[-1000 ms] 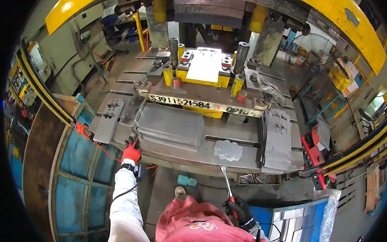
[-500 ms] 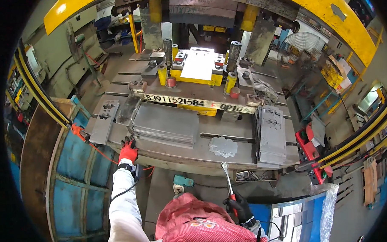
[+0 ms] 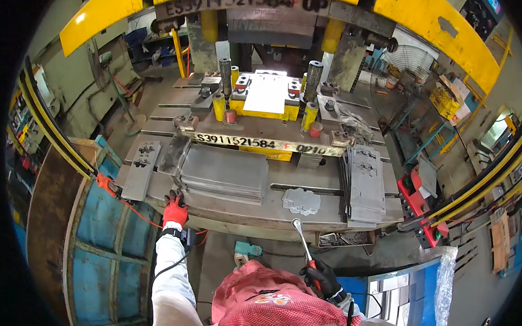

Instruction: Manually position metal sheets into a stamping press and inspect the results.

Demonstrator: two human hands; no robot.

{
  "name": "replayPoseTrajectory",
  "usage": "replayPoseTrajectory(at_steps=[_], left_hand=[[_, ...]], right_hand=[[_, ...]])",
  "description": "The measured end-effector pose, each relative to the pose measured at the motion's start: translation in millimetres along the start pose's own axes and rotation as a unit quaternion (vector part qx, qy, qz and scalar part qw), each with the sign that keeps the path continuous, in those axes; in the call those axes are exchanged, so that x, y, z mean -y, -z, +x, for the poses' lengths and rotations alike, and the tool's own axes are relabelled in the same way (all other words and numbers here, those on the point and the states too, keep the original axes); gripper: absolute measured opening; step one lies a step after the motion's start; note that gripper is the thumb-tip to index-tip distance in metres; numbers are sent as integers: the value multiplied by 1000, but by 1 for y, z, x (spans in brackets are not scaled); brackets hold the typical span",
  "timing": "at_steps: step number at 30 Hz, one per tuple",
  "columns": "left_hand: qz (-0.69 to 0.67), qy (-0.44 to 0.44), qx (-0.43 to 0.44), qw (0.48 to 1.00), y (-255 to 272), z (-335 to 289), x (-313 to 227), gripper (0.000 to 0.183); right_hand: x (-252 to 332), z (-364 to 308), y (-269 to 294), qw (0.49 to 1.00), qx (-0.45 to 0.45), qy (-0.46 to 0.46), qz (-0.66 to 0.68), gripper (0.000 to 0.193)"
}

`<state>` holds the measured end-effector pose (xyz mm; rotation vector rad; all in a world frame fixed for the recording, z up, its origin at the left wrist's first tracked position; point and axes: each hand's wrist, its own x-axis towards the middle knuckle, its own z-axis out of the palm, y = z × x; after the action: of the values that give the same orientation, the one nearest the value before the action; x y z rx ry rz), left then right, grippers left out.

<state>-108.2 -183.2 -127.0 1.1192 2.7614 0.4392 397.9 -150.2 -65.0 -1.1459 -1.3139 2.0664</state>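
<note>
My left hand [image 3: 175,212], in a red glove with dark fingertips, rests on the front edge of the press bed [image 3: 234,214]. Its fingers reach forward and look open, just left of a stack of grey metal sheets [image 3: 224,171]. Lower right, my right hand [image 3: 322,278] wears a black glove and is closed round the red handle of a long silver tool with a round head [image 3: 301,233]. That head is in front of the bed's edge, below some flat cut metal pieces [image 3: 301,201]. A bright sheet [image 3: 264,94] lies on the yellow-based die beyond.
Upright guide posts [image 3: 313,80] flank the die under a yellow overhead frame [image 3: 440,27]. Cut plates [image 3: 365,182] are stacked at the bed's right, another plate [image 3: 139,170] at its left. A blue panelled bin [image 3: 105,226] stands left; a green pedal [image 3: 248,248] is on the floor.
The whole view has shifted slightly, with the press appearing a little lower. Both hands keep nearly the same places, and the tool stays in my right hand.
</note>
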Motion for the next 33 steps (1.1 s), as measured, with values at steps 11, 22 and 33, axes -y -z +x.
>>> replayPoseTrajectory(at_steps=[11,22,33], left_hand=[[-17,-30,5,999,-5,4,5,56],[-17,-22,7,1000,4,0,-1,56],[-30,-11,4,999,5,-4,-2,55]], right_hand=[[1,0,2,999,17,-2,39,52],[2,-5,9,999,40,11,19,54],[35,9,-2,996,86,28,11,59]])
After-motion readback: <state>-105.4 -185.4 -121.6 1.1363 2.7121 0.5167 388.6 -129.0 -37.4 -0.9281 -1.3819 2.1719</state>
